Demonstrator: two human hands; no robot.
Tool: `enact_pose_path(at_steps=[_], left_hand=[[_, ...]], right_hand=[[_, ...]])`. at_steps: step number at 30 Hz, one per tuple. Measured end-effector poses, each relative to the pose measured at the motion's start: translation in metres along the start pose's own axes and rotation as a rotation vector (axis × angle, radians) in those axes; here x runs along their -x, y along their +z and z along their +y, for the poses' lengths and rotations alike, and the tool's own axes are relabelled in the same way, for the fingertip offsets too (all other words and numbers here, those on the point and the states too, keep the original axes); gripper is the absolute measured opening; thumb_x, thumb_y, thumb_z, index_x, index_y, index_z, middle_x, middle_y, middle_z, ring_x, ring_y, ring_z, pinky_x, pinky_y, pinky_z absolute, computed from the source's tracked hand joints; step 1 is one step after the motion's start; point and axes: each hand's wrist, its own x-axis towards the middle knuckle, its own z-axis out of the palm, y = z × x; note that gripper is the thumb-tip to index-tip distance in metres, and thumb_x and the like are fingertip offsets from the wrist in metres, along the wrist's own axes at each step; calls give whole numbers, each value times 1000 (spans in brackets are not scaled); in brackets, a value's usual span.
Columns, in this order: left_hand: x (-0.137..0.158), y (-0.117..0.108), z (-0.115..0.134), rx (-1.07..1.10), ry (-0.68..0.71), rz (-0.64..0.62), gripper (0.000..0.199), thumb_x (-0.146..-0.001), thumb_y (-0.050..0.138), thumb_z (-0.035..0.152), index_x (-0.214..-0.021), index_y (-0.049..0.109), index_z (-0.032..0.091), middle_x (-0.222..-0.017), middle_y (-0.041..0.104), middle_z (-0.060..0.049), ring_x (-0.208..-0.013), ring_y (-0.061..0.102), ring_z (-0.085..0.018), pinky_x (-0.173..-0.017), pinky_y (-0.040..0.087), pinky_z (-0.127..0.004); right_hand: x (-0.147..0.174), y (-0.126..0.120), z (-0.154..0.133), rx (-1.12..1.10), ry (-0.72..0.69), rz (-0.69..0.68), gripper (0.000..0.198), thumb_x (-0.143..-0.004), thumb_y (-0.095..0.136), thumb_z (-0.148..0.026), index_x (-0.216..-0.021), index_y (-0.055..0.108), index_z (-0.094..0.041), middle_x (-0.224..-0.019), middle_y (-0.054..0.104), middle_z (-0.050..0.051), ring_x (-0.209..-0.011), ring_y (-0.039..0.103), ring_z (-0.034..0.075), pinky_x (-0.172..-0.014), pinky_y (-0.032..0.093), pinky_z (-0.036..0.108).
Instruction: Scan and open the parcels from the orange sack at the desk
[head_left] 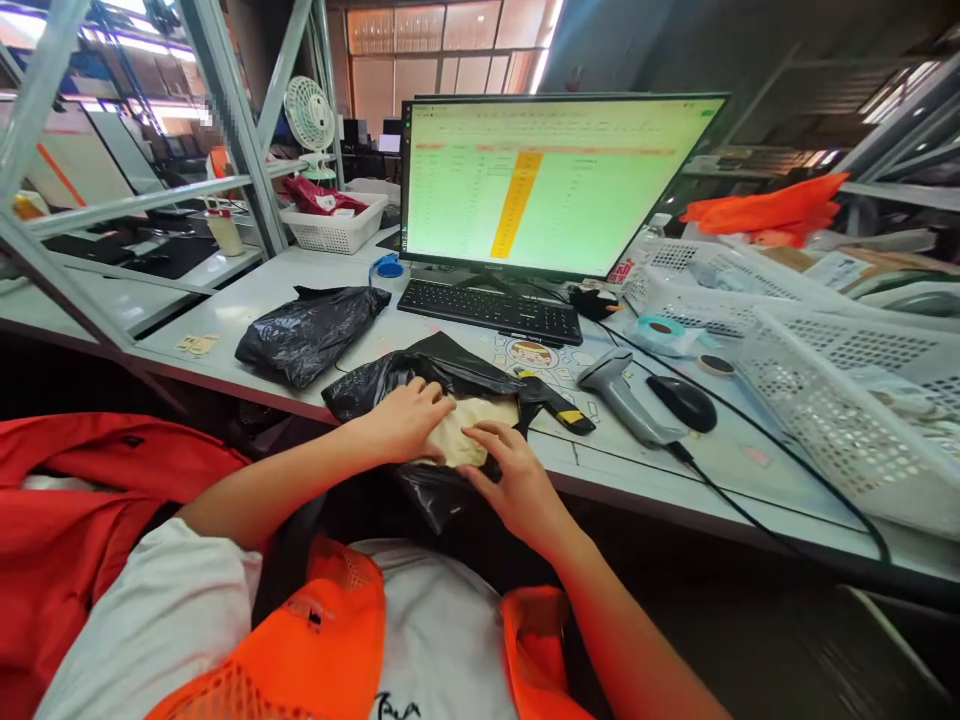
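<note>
A torn-open black plastic bag (442, 350) lies at the desk's front edge, with part of it hanging over. Inside shows a soft cream-coloured item (480, 412), folded, perhaps fabric; I cannot make out its kind. My left hand (405, 420) rests on the bag and the item's left side, thumb and fingers apart. On the right, my right hand (514, 480) touches the item's near edge with its fingers spread. A black-and-yellow box cutter (570, 415) lies just right of the bag. Another full black plastic bag (311, 330) sits to the left.
Behind the bag stand a keyboard (487, 308) and a lit monitor (555, 190). To the right lie a corded barcode scanner (626, 395), a mouse (682, 402) and tape rolls (664, 332). White baskets (840, 400) line the right side; a metal frame (232, 120) rises at left.
</note>
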Motion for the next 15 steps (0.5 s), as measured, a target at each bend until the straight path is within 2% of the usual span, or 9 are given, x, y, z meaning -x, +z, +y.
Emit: enact_pose_path(at_steps=[2, 4, 6, 9, 11, 13, 15], left_hand=[[3, 11, -6, -37, -76, -61, 101, -74, 93, 44, -158, 40, 27, -159, 43, -21, -142, 44, -50, -106, 51, -59], [2, 21, -14, -16, -126, -152, 117, -71, 94, 45, -165, 27, 28, -160, 40, -24, -135, 50, -54, -99, 54, -61], [-1, 27, -22, 6, -147, -173, 110, -78, 88, 45, -166, 25, 25, -152, 50, -25, -124, 61, -50, -94, 57, -58], [-4, 26, -33, 42, -118, -45, 81, -92, 70, 37, -163, 34, 23, -139, 63, -22, -117, 68, -43, -95, 57, -51], [-3, 18, -41, 138, -59, 43, 63, -96, 59, 24, -157, 47, 24, -133, 70, -16, -117, 70, -35, -100, 55, -43], [3, 8, -44, 297, -8, 140, 55, -93, 52, 14, -146, 61, 27, -129, 74, -9, -118, 71, -28, -103, 53, -36], [12, 3, -40, 489, -3, 277, 53, -90, 47, 10, -135, 69, 28, -126, 76, -3, -117, 71, -23, -103, 52, -32]], right_hand=[[-1, 6, 10, 67, 55, -24, 62, -85, 83, -37, -143, 61, -27, -150, 53, 15, -141, 50, 36, -116, 47, 58], [-2, 9, 19, 86, 105, -5, 79, -80, 88, -39, -151, 54, -29, -159, 43, 15, -148, 41, 39, -120, 42, 62], [-5, 8, 25, 59, 138, 51, 78, -85, 83, -42, -155, 50, -28, -162, 40, 16, -151, 39, 37, -122, 39, 61], [-11, 3, 27, -21, 149, 180, 63, -95, 71, -45, -151, 53, -24, -159, 45, 17, -148, 44, 34, -121, 41, 60], [-14, -2, 23, -110, 133, 293, 54, -97, 68, -45, -145, 59, -23, -156, 50, 17, -145, 48, 33, -119, 43, 59], [-13, -5, 15, -224, 108, 507, 39, -100, 65, -42, -134, 65, -23, -150, 57, 16, -141, 54, 31, -117, 46, 57], [-8, -7, 5, -318, 84, 801, 28, -101, 63, -36, -125, 68, -22, -145, 59, 15, -139, 55, 31, -117, 46, 55]])
